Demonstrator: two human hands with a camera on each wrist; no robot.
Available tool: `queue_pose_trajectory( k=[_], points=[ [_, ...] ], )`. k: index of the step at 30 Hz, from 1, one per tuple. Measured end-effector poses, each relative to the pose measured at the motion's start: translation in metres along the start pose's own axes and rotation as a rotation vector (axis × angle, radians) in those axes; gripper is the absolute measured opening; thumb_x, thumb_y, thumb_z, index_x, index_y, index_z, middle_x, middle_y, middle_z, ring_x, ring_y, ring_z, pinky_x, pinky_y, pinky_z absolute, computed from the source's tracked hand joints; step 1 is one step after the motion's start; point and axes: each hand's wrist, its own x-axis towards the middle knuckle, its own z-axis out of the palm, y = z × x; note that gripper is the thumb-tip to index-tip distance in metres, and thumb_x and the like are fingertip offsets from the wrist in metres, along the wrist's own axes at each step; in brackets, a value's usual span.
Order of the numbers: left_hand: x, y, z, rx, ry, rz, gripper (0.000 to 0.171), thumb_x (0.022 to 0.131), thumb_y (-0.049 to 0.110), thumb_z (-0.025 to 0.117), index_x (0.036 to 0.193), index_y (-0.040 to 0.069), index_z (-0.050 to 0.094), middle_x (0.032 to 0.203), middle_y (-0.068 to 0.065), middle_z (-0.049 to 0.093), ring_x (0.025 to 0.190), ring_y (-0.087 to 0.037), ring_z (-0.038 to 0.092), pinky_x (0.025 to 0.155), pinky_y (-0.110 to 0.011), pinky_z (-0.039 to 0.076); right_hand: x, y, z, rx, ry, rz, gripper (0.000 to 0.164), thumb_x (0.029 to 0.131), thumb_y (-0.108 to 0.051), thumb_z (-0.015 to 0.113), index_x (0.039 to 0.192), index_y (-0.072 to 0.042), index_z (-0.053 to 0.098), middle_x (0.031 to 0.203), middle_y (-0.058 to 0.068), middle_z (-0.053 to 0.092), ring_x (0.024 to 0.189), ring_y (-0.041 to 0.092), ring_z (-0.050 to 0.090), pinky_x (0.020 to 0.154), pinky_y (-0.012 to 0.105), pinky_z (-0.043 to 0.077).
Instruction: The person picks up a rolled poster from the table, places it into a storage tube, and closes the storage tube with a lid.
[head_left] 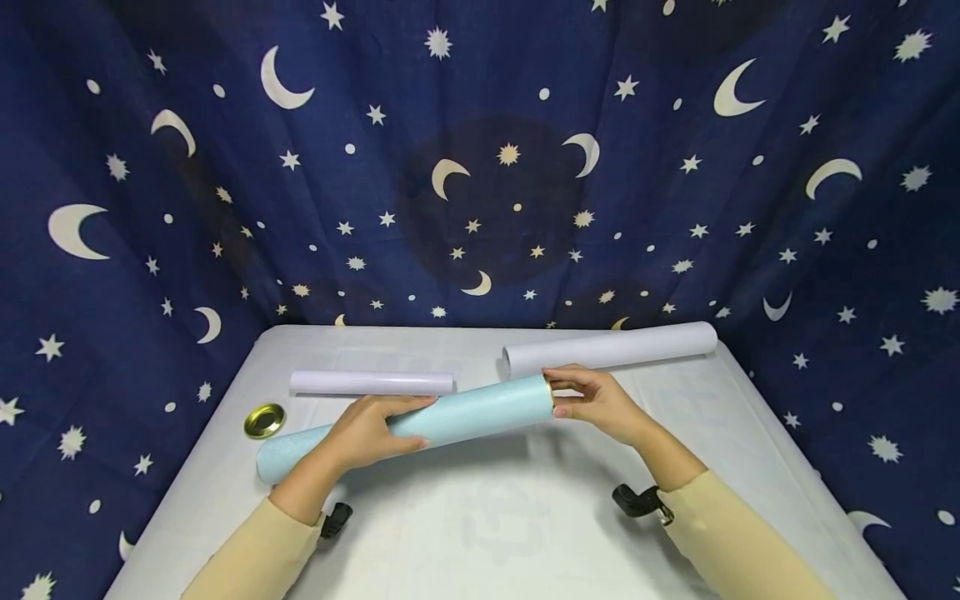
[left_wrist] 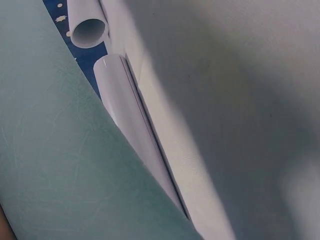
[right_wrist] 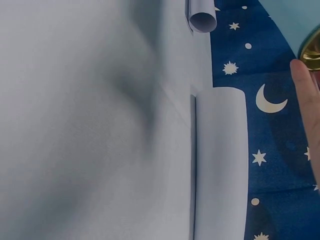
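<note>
A long light blue tube [head_left: 487, 412] slants across the middle of the table, its right end raised. My left hand [head_left: 373, 429] grips it left of its middle, thumb on the near side and fingers over the far side. At the raised end, my right hand [head_left: 596, 404] pinches a gold metal cap [right_wrist: 311, 54] set in the tube's mouth; thumb and fingertips sit at its rim. Another round gold cap [head_left: 264, 422] lies on the table beside the tube's left end. The blue tube [left_wrist: 65, 150] fills the left of the left wrist view.
A thin white paper roll [head_left: 371, 383] lies behind the tube. Farther back on the right is a thicker white roll [head_left: 611, 348]. The white table [head_left: 487, 542] meets a dark blue curtain [head_left: 517, 108] with moons and stars at its back and sides.
</note>
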Motion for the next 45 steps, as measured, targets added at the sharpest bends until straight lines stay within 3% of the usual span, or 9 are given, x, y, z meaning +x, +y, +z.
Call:
queue_pose_trajectory(
  k=[7, 11, 18, 26, 36, 45],
  points=[
    [-0.0016, -0.0020, 0.0044, 0.014, 0.030, 0.026, 0.062, 0.075, 0.052, 0.085, 0.133, 0.041, 0.064, 0.124, 0.008, 0.069, 0.104, -0.013, 0.067, 0.083, -0.040, 0.054, 0.0016, 0.0057, -0.0007, -0.018, -0.011, -0.037, 0.061, 0.085, 0.005, 0.076, 0.139, 0.014, 0.049, 0.134, 0.013, 0.058, 0.118, 0.018, 0.061, 0.088, 0.035, 0.057],
    [-0.0015, -0.0027, 0.0057, 0.018, 0.035, 0.026, 0.062, 0.075, 0.052, 0.085, 0.133, 0.042, 0.064, 0.124, 0.009, 0.069, 0.104, -0.011, 0.066, 0.083, -0.039, 0.054, 0.0028, 0.0072, -0.0010, -0.022, -0.013, -0.051, 0.059, 0.084, 0.004, 0.076, 0.139, 0.008, 0.053, 0.133, 0.013, 0.058, 0.119, 0.018, 0.061, 0.089, 0.036, 0.057],
    [-0.0010, -0.0032, 0.0052, 0.025, 0.044, 0.044, 0.061, 0.076, 0.049, 0.086, 0.133, 0.040, 0.065, 0.125, 0.010, 0.068, 0.106, -0.012, 0.066, 0.085, -0.040, 0.055, 0.0031, 0.0033, 0.0002, 0.018, -0.006, -0.017, 0.063, 0.084, 0.005, 0.077, 0.139, 0.014, 0.048, 0.132, 0.010, 0.058, 0.120, 0.017, 0.060, 0.090, 0.036, 0.056],
    [-0.0015, -0.0019, 0.0038, 0.021, 0.050, 0.048, 0.062, 0.075, 0.050, 0.086, 0.133, 0.039, 0.065, 0.124, 0.013, 0.068, 0.109, -0.015, 0.067, 0.087, -0.042, 0.055, 0.0019, 0.0019, 0.0018, -0.023, 0.005, -0.011, 0.063, 0.083, 0.002, 0.078, 0.138, 0.013, 0.050, 0.130, 0.009, 0.061, 0.118, 0.015, 0.062, 0.088, 0.034, 0.057],
    [-0.0010, 0.0018, 0.0032, 0.024, 0.003, 0.032, 0.061, 0.076, 0.052, 0.084, 0.133, 0.039, 0.064, 0.127, 0.010, 0.067, 0.117, -0.018, 0.064, 0.095, -0.045, 0.052, -0.0028, 0.0076, 0.0056, 0.102, 0.011, -0.002, 0.065, 0.081, 0.006, 0.079, 0.137, 0.014, 0.048, 0.128, 0.003, 0.060, 0.118, 0.015, 0.061, 0.094, 0.037, 0.053],
    [0.0007, -0.0010, 0.0028, -0.006, 0.008, 0.009, 0.060, 0.075, 0.048, 0.086, 0.131, 0.040, 0.066, 0.124, 0.017, 0.067, 0.115, -0.014, 0.064, 0.093, -0.042, 0.054, 0.0028, 0.0048, 0.0072, 0.021, 0.054, -0.040, 0.064, 0.077, 0.005, 0.082, 0.133, 0.015, 0.053, 0.122, -0.002, 0.065, 0.112, 0.015, 0.065, 0.085, 0.034, 0.058]
  ],
)
